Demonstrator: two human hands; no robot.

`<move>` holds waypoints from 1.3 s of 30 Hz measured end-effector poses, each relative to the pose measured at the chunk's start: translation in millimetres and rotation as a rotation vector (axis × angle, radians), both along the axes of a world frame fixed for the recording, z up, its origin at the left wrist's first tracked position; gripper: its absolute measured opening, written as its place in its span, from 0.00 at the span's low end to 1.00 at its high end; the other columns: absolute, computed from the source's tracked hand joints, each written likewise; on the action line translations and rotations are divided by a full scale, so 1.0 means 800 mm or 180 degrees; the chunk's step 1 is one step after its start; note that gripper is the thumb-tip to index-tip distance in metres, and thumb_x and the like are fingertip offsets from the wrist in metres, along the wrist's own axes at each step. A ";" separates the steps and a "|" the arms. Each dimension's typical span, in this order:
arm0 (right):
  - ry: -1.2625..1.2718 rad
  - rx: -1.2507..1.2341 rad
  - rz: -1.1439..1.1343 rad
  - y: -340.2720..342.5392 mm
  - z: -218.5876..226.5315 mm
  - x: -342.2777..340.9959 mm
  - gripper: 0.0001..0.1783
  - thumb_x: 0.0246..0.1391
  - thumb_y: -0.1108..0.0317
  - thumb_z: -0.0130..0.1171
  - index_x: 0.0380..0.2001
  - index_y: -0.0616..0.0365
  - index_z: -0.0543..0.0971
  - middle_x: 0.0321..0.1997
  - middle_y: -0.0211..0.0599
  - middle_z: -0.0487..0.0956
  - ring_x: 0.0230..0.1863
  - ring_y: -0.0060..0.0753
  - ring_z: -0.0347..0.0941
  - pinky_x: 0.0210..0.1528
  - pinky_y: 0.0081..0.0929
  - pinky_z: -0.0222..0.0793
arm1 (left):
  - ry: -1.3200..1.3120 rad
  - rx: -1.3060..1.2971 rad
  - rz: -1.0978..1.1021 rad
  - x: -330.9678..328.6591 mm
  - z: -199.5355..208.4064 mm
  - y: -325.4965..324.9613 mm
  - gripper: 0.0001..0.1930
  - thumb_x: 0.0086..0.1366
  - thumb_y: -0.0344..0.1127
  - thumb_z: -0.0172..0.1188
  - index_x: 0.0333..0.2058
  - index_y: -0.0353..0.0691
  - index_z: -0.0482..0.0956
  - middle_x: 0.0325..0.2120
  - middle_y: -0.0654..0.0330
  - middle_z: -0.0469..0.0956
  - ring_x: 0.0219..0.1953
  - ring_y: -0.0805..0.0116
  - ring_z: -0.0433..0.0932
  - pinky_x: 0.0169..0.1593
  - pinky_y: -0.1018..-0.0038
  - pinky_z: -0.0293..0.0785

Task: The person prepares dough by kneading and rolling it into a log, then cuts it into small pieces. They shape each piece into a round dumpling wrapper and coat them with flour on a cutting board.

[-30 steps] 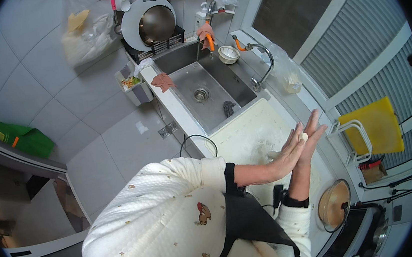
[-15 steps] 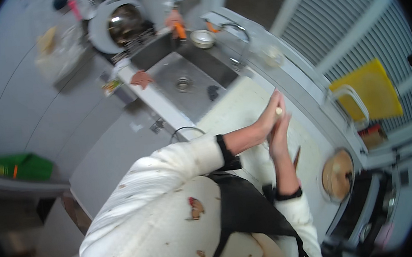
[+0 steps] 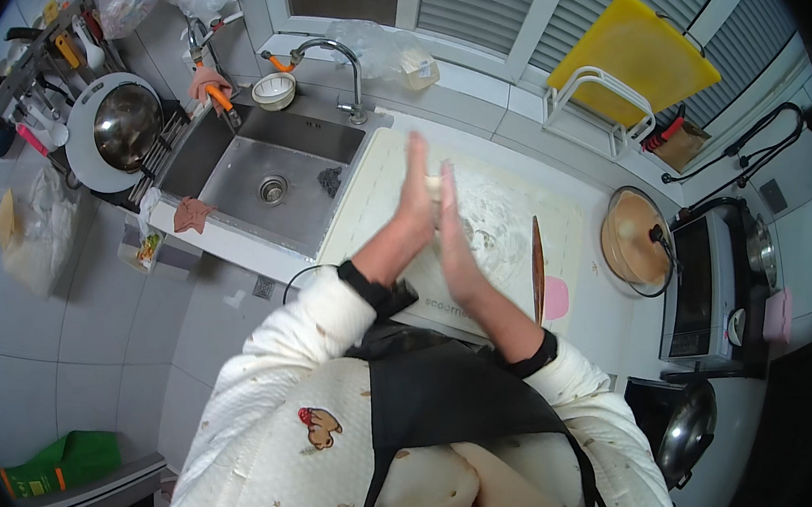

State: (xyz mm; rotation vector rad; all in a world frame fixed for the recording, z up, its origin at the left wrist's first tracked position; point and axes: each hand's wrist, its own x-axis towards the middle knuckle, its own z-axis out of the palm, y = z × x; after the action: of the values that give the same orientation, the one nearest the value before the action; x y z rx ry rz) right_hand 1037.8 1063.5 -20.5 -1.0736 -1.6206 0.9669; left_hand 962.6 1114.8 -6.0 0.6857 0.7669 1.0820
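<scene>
A small pale piece of dough sits between my two flat palms. My left hand presses on it from the left, fingers stretched away from me. My right hand meets it from the right, its fingers straight as well. Both are above a cream kneading mat dusted with white flour. Right of my right hand lies a slim brown wooden rolling pin, tapered at its ends. Beside its near end is a flat pink rounded piece.
A steel sink with a tap adjoins the mat's left. On the right stand a glass-lidded bowl and a black-fronted oven. A yellow cutting board leans in a white rack by the window.
My view has swung to the right and steadied, so the sink and mat appear farther left. My palms remain together around the dough, now pointing more straight ahead.
</scene>
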 end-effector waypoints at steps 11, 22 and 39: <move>0.0791 -0.0363 -0.0286 0.026 0.011 0.051 0.44 0.70 0.40 0.24 0.73 0.68 0.39 0.78 0.54 0.41 0.79 0.43 0.35 0.77 0.36 0.32 | 0.0091 0.0388 -0.0343 0.032 0.013 -0.039 0.41 0.72 0.69 0.23 0.74 0.49 0.34 0.74 0.53 0.38 0.75 0.56 0.39 0.74 0.61 0.39; 0.1814 -0.0874 -0.1056 0.060 0.004 0.036 0.23 0.70 0.52 0.48 0.51 0.63 0.71 0.40 0.36 0.78 0.43 0.30 0.74 0.50 0.30 0.69 | -0.0152 0.0365 0.0183 0.048 -0.014 -0.022 0.43 0.75 0.62 0.36 0.73 0.44 0.27 0.72 0.51 0.43 0.72 0.57 0.48 0.72 0.66 0.45; 0.0452 0.0120 -0.1488 0.063 -0.012 0.094 0.31 0.69 0.49 0.38 0.59 0.69 0.65 0.61 0.50 0.69 0.64 0.39 0.63 0.69 0.36 0.54 | -0.0330 0.1113 -0.0255 0.042 -0.031 -0.021 0.34 0.77 0.54 0.38 0.70 0.35 0.49 0.69 0.53 0.56 0.70 0.61 0.56 0.72 0.64 0.52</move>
State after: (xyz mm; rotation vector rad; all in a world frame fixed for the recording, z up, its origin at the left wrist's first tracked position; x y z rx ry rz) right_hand 1113.0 1113.6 -30.1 -1.2546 -1.1921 0.6790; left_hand 995.9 1098.2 -31.1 0.9397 0.4603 1.1808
